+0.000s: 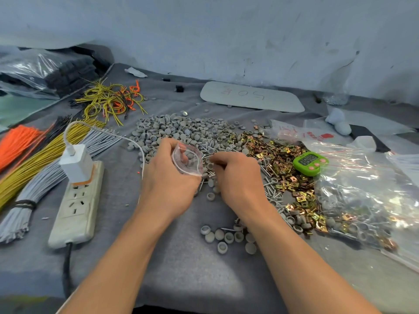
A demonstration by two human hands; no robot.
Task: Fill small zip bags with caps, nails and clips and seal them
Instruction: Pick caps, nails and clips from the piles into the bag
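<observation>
Left hand [167, 177]: fingers curled round small zip bag [189, 160], holding its mouth open, mid-bench over caps [181, 128]. Right hand [238, 175]: fingertips pinched together at the bag mouth, probably on nails [268, 185]. Clips [278, 155]: heaped toward the bench's right edge.

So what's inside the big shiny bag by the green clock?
The big clear bag holds grey caps, gold clips and silver nails. Glare and the top layer hide whatever lies deeper.
</observation>
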